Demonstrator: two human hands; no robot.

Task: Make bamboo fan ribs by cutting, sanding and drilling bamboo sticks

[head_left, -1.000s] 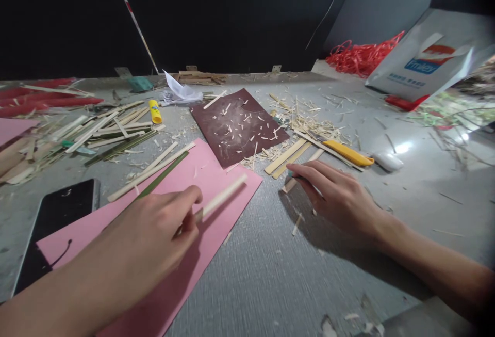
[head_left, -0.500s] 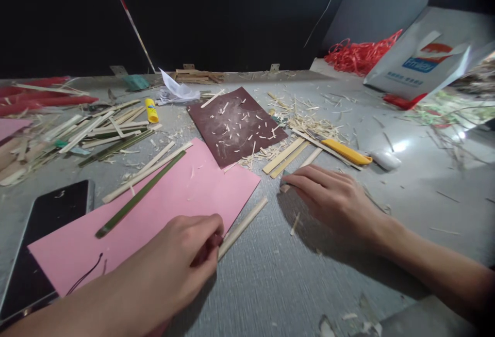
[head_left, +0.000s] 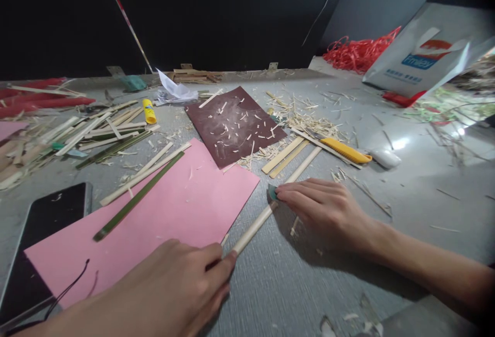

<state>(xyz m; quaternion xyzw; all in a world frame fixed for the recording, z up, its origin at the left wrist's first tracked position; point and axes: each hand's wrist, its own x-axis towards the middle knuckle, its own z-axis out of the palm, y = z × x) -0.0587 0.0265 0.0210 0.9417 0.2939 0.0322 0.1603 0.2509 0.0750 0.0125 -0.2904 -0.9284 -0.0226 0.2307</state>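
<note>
Grey and littered with shavings, the table [head_left: 294,275] is carrying the work under a dark back wall. Near its front edge a pale bamboo strip [head_left: 253,229] is lying flat, pointing away from the person and just beside the corner of a pink paper sheet [head_left: 174,208]. The left hand [head_left: 174,290] is pinching the strip's near end between thumb and fingertips. The right hand [head_left: 320,210] is resting palm down with its fingers pressing a small teal piece [head_left: 272,191] against the strip's far end; what that piece is cannot be told. The strip looks light, thin and stiff along its length, likely springy and prone to splintering at its edges, so holding it near the ends with flat fingertips seems soundest. A dark sandpaper sheet [head_left: 235,123], a yellow knife [head_left: 346,151] and a phone [head_left: 42,234] are lying around.
</note>
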